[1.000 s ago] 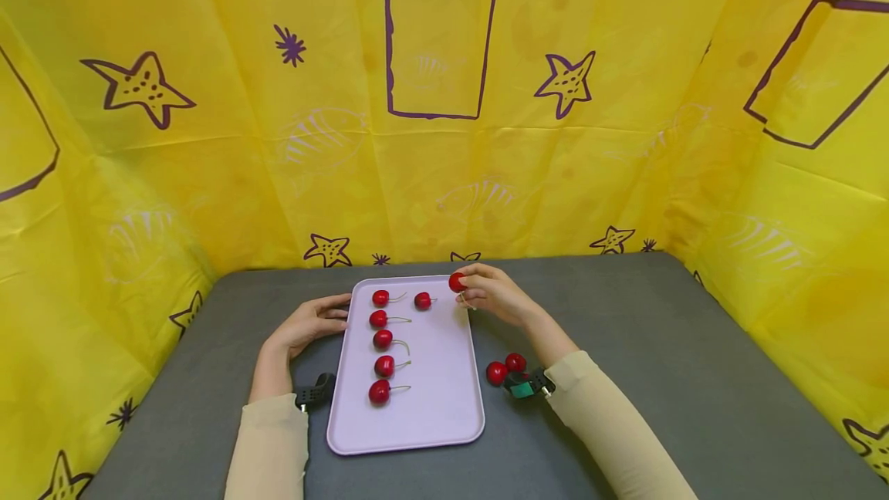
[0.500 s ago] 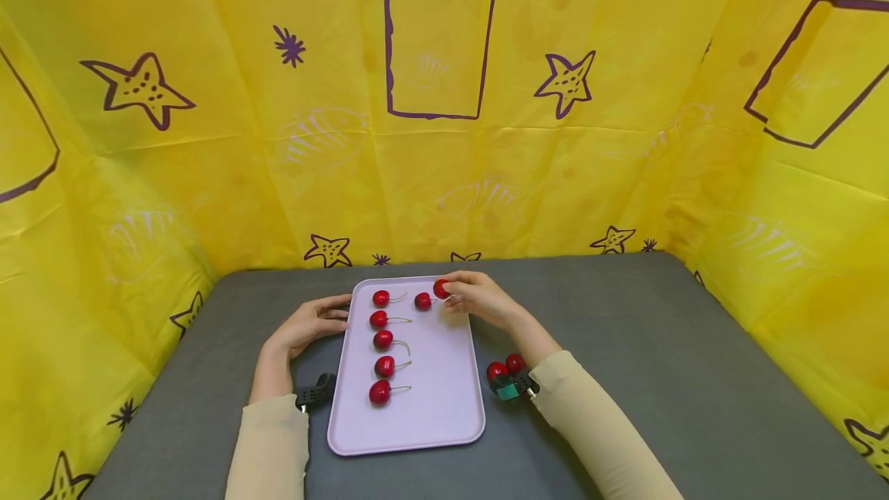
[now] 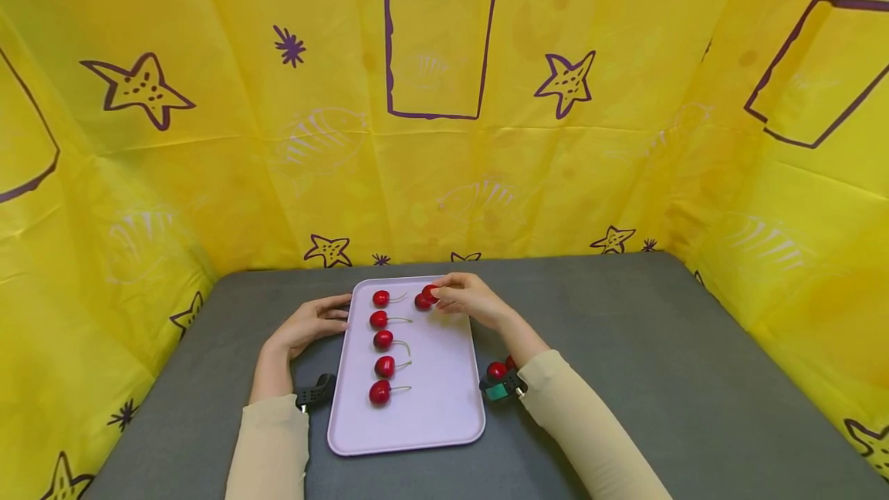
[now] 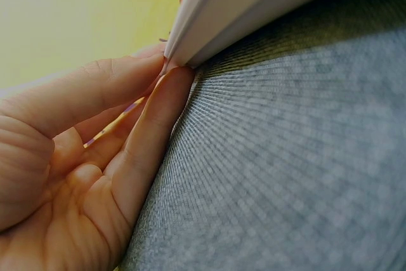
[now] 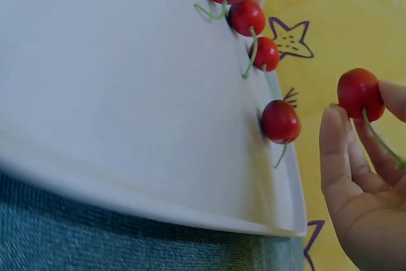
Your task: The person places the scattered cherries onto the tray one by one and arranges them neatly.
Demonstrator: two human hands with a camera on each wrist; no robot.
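Observation:
My right hand (image 3: 472, 301) pinches a red cherry (image 5: 359, 94) between thumb and fingertips, its green stem hanging down. In the head view that cherry overlaps another cherry (image 3: 421, 302) lying on the tray's far part; the right wrist view shows a gap between the held cherry and those on the tray. The pale lilac tray (image 3: 430, 407) carries a column of several stemmed cherries (image 3: 383, 339) along its left side. With fairly straight fingers, my left hand (image 3: 305, 326) touches the tray's left edge. Thumb and finger meet the rim in the left wrist view.
Red cherries (image 3: 496, 370) lie on the grey tabletop (image 3: 625, 376) right of the tray, partly hidden by the right wrist's camera strap (image 3: 501, 386). A yellow patterned cloth (image 3: 444, 176) stands behind the table and along both sides.
My right hand has carried its cherry leftward over the tray, from the far right corner to beside the cherry at the far part. The left hand and the tray stay where they were.

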